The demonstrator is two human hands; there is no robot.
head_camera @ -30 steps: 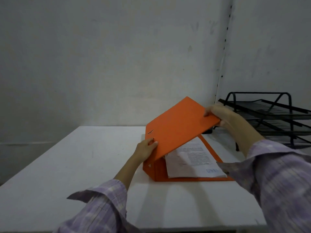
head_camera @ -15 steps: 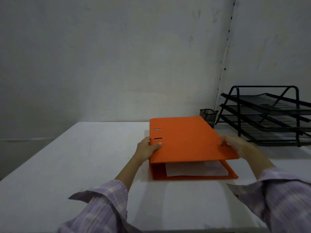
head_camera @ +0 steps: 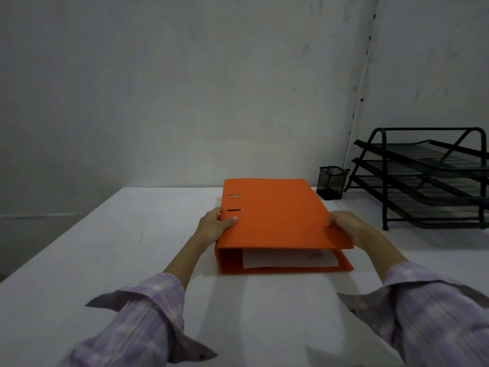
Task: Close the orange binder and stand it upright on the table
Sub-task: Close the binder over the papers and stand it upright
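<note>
So the thick orange cardboard lever-arch binder (head_camera: 277, 221) is lying flat near the middle of the white table (head_camera: 119, 247), cover basically down over the white pages. The left hand (head_camera: 214, 225) is clamped round the spine edge, thumb on top, and the right hand (head_camera: 344, 225) pinches the cover's open edge. That two-sided hold looks like the setup for tipping it upright, which isn't done yet.

left hand (head_camera: 214, 225) is curled at the spine edge of the orange binder (head_camera: 277, 215), thumb lying flat on the top cover. right hand (head_camera: 346, 225) grips the opposite open edge of the cover, fingers bent over it. both forearms reach forward, lilac plaid sleeves pushed back from the wrists.
</note>
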